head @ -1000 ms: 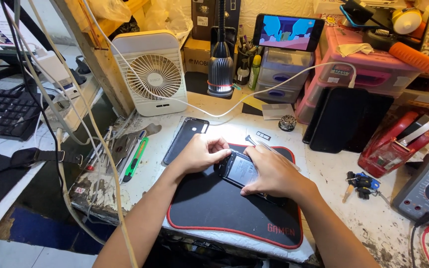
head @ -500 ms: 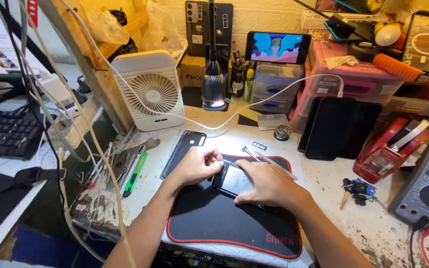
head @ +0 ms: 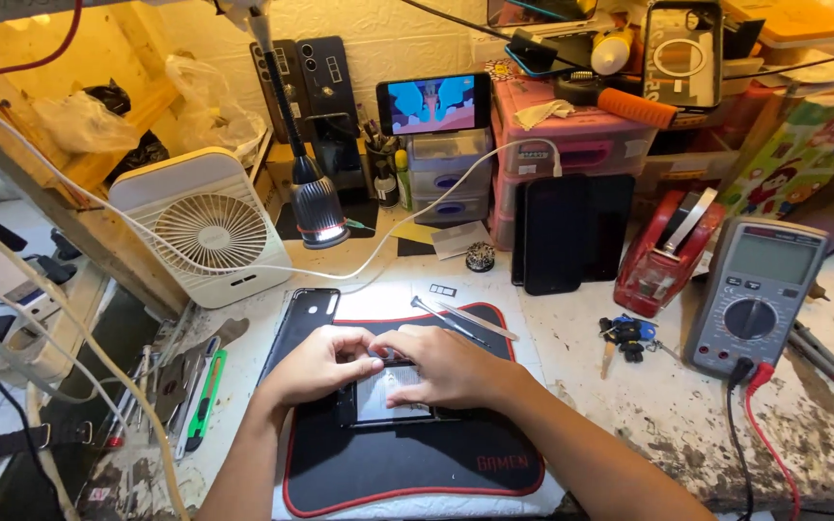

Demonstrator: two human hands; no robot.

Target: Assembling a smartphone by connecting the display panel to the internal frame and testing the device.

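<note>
An opened phone (head: 390,397) lies flat on a black mat with a red border (head: 407,465). My left hand (head: 316,365) rests on the phone's left side, its fingers curled over the top edge. My right hand (head: 446,367) covers the phone's upper right part, fingertips meeting those of the left hand near the top. Both hands press on or grip the phone. Much of the phone is hidden under them. A black phone back cover (head: 303,323) lies just left of the hands. Tweezers (head: 475,322) lie at the mat's far edge.
A white desk fan (head: 209,230) stands far left, a lit desk lamp (head: 319,210) behind the mat. A multimeter (head: 757,297) with leads lies right, beside a red tape dispenser (head: 666,253). Dark phones (head: 571,232) lean on pink drawers (head: 581,135). A green utility knife (head: 207,397) lies left.
The view has tilted up and moved closer. My hands have stayed on the phone, fingers shifting toward its top edge.
</note>
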